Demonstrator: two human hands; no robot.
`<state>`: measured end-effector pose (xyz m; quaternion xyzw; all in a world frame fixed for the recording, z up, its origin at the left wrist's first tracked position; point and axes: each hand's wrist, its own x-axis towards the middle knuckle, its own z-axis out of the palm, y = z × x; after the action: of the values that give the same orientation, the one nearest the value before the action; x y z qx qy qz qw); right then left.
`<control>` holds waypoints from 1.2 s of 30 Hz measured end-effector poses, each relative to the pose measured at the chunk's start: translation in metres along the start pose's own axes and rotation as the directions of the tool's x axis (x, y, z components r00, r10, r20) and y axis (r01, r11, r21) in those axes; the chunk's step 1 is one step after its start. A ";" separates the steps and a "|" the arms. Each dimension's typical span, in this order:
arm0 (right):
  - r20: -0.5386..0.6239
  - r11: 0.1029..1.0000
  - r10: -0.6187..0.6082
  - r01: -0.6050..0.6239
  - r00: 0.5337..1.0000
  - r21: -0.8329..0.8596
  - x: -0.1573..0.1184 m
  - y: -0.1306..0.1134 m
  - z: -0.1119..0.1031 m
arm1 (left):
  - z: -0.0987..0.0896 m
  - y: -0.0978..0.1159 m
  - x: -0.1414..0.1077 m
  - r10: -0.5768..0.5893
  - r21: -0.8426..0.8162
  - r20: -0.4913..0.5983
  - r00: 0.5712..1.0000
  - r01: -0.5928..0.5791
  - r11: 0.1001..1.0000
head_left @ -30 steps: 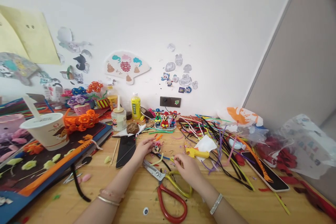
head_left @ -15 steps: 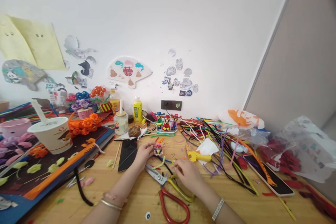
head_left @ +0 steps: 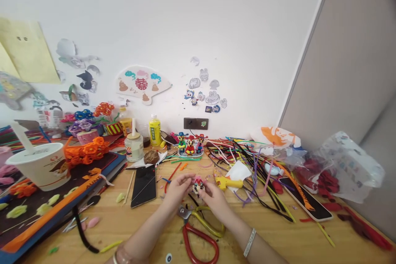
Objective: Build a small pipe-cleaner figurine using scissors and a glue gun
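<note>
Between my two hands is a small figurine head (head_left: 198, 185) with a pink and red top and a pale face marked in black. My left hand (head_left: 182, 187) pinches it from the left, and my right hand (head_left: 215, 197) has its fingers on the right side. Large scissors (head_left: 202, 241) with one red and one yellow handle lie just below the hands, their blades partly hidden by my left arm. A yellow glue gun (head_left: 229, 182) rests right of my right hand. Three finished-looking figurines (head_left: 190, 146) in hats stand on a small tray behind.
Many coloured pipe cleaners (head_left: 253, 165) spread over the right of the table. Phones (head_left: 144, 185) lie on either side. A paper cup (head_left: 41, 167) with a straw, a glass jar (head_left: 134, 147) and a yellow bottle (head_left: 154, 130) stand left. A plastic bag (head_left: 355, 165) sits far right.
My right hand has moved up and left from beside the scissors to the figurine head, joining my left hand. The head camera's view has turned slightly right.
</note>
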<state>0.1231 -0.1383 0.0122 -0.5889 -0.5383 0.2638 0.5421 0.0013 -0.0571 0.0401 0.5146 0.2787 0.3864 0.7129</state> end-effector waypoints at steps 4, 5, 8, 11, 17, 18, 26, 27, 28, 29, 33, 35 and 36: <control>0.021 0.992 0.025 -0.027 0.999 0.123 0.000 -0.001 -0.001 | 0.007 -0.004 -0.004 0.068 0.068 0.020 0.998 -0.069 0.995; 0.020 0.989 0.029 -0.031 0.999 0.146 0.000 -0.002 -0.002 | 0.007 -0.005 -0.003 0.088 0.095 0.021 0.996 -0.089 0.991; 0.001 0.980 0.041 -0.040 0.999 0.196 0.000 -0.003 -0.004 | 0.005 -0.007 -0.001 0.139 0.203 0.052 0.989 -0.146 0.968; -0.018 0.974 0.048 -0.043 0.999 0.223 0.001 -0.001 -0.004 | 0.005 -0.009 -0.002 0.179 0.300 0.097 0.979 -0.200 0.933; -0.046 0.973 0.040 -0.028 0.998 0.228 0.001 0.003 -0.003 | 0.010 -0.006 -0.009 0.229 0.407 0.146 0.963 -0.269 0.873; -0.048 0.974 0.037 -0.025 0.998 0.226 0.001 0.003 -0.004 | 0.010 -0.006 -0.010 0.237 0.421 0.147 0.960 -0.278 0.863; -0.044 0.980 -0.020 0.028 0.999 0.195 0.000 -0.001 -0.003 | 0.007 -0.006 -0.008 0.306 0.518 0.127 0.944 -0.326 0.791; -0.044 0.981 -0.030 0.037 0.999 0.188 0.000 -0.001 -0.003 | 0.007 -0.006 -0.008 0.310 0.525 0.127 0.942 -0.329 0.785; -0.046 0.983 -0.038 0.046 0.998 0.180 0.000 -0.001 -0.003 | 0.007 -0.007 -0.008 0.312 0.529 0.128 0.941 -0.331 0.782; -0.048 0.984 -0.045 0.052 0.998 0.170 -0.001 -0.002 -0.003 | 0.007 -0.007 -0.008 0.313 0.531 0.129 0.941 -0.332 0.780; -0.059 0.991 -0.058 0.065 0.997 0.118 -0.002 0.000 -0.003 | 0.008 -0.008 -0.008 0.321 0.540 0.116 0.940 -0.331 0.774; -0.061 0.994 -0.062 0.068 0.996 0.087 -0.003 0.001 -0.003 | 0.008 -0.009 -0.009 0.323 0.539 0.110 0.940 -0.329 0.776; -0.063 0.995 -0.065 0.069 0.996 0.070 -0.003 0.002 -0.003 | 0.008 -0.009 -0.009 0.321 0.534 0.108 0.941 -0.327 0.780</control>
<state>0.1254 -0.1416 0.0102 -0.5581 -0.5311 0.2468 0.5878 0.0051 -0.0704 0.0340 0.7380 0.2802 0.4047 0.4615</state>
